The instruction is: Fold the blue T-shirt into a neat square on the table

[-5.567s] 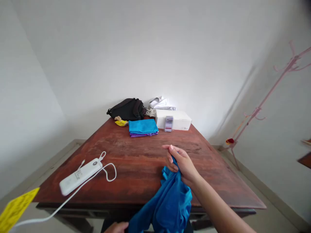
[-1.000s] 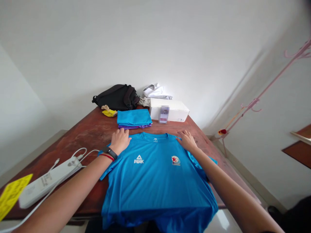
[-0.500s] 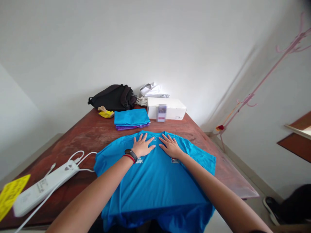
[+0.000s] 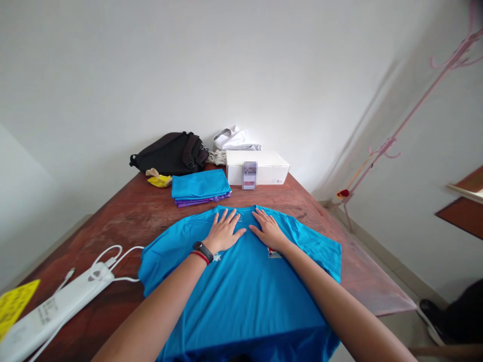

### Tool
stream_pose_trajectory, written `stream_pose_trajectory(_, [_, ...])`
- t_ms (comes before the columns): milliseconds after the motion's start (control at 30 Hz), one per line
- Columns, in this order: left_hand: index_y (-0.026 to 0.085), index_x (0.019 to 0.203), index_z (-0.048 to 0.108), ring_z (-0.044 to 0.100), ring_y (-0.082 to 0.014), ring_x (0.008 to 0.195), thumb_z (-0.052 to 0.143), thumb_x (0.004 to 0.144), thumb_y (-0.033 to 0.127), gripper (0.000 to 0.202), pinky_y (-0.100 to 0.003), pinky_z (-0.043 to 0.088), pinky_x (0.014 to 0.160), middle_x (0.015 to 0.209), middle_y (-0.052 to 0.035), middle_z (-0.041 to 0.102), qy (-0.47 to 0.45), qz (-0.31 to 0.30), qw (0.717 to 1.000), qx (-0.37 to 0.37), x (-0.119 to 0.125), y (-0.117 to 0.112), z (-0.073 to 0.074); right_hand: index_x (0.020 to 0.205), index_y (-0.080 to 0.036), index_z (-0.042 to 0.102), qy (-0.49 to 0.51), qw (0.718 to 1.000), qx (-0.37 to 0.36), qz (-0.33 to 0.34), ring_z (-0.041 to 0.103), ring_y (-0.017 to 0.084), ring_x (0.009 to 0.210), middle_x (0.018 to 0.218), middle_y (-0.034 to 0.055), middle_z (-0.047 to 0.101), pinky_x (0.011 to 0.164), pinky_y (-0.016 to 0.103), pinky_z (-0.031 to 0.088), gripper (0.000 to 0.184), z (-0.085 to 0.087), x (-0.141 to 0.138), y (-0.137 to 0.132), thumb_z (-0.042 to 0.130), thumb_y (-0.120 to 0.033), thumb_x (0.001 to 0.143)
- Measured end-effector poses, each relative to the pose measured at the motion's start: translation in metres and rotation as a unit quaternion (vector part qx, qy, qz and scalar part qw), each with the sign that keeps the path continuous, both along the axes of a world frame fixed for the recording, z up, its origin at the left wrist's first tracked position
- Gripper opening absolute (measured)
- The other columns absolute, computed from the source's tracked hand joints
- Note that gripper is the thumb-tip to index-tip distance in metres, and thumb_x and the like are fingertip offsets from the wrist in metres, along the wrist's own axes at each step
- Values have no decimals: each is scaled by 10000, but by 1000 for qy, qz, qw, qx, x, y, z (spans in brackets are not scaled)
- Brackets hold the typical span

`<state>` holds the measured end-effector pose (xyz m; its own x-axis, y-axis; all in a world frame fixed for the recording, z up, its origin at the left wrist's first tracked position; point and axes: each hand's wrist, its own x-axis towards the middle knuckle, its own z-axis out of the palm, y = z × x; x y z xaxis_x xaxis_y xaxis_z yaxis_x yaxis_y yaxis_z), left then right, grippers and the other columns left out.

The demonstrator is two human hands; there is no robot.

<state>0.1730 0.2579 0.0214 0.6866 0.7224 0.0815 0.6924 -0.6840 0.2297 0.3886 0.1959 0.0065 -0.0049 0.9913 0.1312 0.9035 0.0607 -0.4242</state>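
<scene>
Head view: the blue T-shirt (image 4: 241, 296) lies face up at the near edge of the reddish wooden table (image 4: 124, 221), collar toward twelve o'clock, with both hands flat on its chest, fingers spread, pinching nothing. The left hand (image 4: 222, 234) and right hand (image 4: 268, 230) press either side of the neckline, arms reaching forward, and an even, open-palmed press like this lays cloth smooth. A folded blue-and-purple stack (image 4: 200, 187) sits at twelve o'clock, a white power bank (image 4: 49, 322) at eight.
</scene>
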Motion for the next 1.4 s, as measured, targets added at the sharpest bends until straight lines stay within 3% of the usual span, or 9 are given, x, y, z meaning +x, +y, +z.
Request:
stream_pose_trajectory(267, [270,1516,468,133,-419,1543,335,999,629,644,-653,158,1206,1687,-92,217,-19,71,997,36,-6,-4,2,1384,-194,623,164,980,109,-20,520,279,1376,1450,111,595,1185,437,375,579,2,25,5,420,-573,996])
stream_pose_trajectory(367, [288,1532,446,142,-422,1540,349,1002,608,626,-678,155,1191,1678,-95,245,-2,71,997,27,-10,-4,6,1443,-156,573,86,995,48,4,385,310,1474,1552,134,478,1228,475,288,675,5,25,3,422,-629,986])
stream_pose_trajectory(533, [317,1561,388,117,-415,1546,338,1000,623,641,-686,161,1184,1686,-79,223,-3,71,997,-6,-13,-3,7,1608,-210,289,-63,995,-68,45,42,343,1565,1695,77,122,1254,563,102,868,9,16,-1,396,-758,943])
stream_pose_trajectory(733, [247,1529,457,71,-390,1558,363,997,620,657,-610,120,1232,1691,-90,197,-32,44,996,64,-10,-11,5,1627,-270,209,-115,990,-74,36,25,319,1567,1703,52,59,1249,558,114,762,5,12,-2,222,-711,1006])
stream_pose_trajectory(833, [277,1559,400,76,-359,1563,362,997,635,667,-584,127,1241,1697,-72,182,-37,-20,998,43,-9,-14,3,1625,-285,216,-130,989,-60,25,45,321,1568,1704,46,74,1246,558,135,750,4,9,-3,222,-709,1006])
stream_pose_trajectory(1067, [263,1563,393,38,-368,1562,387,987,643,690,-599,103,1237,1692,-98,184,-27,-6,1000,1,-8,-14,1,1618,-303,243,-116,992,-51,12,53,313,1569,1707,39,86,1246,561,133,723,4,6,-6,252,-696,1011])
stream_pose_trajectory(1167, [264,1561,398,43,-371,1561,390,989,641,685,-600,113,1235,1692,-110,175,-28,-8,1000,-1,-8,-14,2,1600,-266,313,-45,999,-26,14,107,300,1567,1698,46,163,1251,538,150,711,8,10,-7,237,-673,1022])
stream_pose_trajectory(1267, [263,1555,409,47,-377,1559,388,991,643,681,-612,114,1230,1689,-122,172,-32,-10,999,-3,-8,-14,2,1464,-224,538,110,991,76,1,331,294,1499,1599,85,418,1223,466,274,688,16,14,-8,263,-667,1016])
stream_pose_trajectory(1400, [263,1547,421,45,-387,1556,382,993,646,674,-637,115,1221,1685,-120,192,-36,-15,999,-8,-9,-13,2,941,-223,712,428,887,165,-57,690,246,958,1013,94,745,825,350,565,559,32,22,-11,405,-689,966])
